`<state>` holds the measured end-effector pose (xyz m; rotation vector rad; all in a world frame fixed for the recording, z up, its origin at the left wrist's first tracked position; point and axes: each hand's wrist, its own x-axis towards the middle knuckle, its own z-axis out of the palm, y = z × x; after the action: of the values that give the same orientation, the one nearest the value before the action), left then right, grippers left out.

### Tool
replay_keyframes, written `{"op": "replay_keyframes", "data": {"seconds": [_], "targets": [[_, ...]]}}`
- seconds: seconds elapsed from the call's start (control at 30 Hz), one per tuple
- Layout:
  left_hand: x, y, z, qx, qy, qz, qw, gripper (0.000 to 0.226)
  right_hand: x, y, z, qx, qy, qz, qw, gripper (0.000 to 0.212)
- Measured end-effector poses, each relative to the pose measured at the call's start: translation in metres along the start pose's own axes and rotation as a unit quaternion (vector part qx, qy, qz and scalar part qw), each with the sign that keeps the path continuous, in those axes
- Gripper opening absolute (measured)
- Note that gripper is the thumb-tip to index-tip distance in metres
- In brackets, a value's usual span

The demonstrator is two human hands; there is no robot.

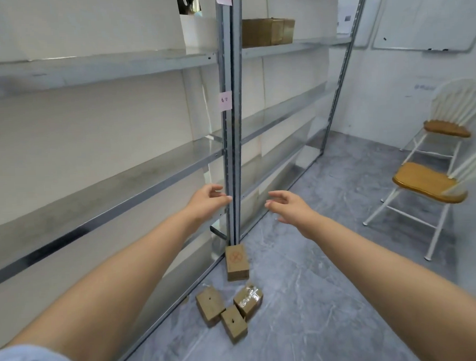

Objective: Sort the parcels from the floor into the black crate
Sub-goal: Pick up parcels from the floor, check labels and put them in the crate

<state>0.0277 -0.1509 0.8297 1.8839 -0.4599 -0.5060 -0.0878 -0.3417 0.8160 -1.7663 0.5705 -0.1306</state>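
Grey floor (305, 300) holds four parcels (236, 262); both hands empty

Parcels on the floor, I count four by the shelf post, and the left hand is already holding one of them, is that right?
Not quite. The head view shows four parcels on the floor by the shelf post, but the left hand is open and empty, as is the right hand; neither holds a parcel.

Bright, even light (edges warped)
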Motion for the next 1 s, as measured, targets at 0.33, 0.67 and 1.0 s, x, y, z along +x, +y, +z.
{"op": "replay_keyframes", "data": {"seconds": [0.33, 0.67, 1.0], "targets": [[0.160, -0.007, 0.011, 0.006, -0.027, -0.006, 1.000, 0.054, 0.153, -0.014, -0.020, -0.028, -0.022, 0.001, 0.999, 0.044], [0.219, -0.066, -0.010, -0.074, 0.118, -0.138, 0.981, 0.049, 0.285, -0.001, 0.017, -0.096, -0.161, 0.012, 0.982, 0.048], [0.216, -0.160, -0.007, -0.118, 0.278, -0.261, 0.917, 0.048, 0.369, 0.069, 0.111, -0.119, -0.325, 0.065, 0.936, 0.046]]}}
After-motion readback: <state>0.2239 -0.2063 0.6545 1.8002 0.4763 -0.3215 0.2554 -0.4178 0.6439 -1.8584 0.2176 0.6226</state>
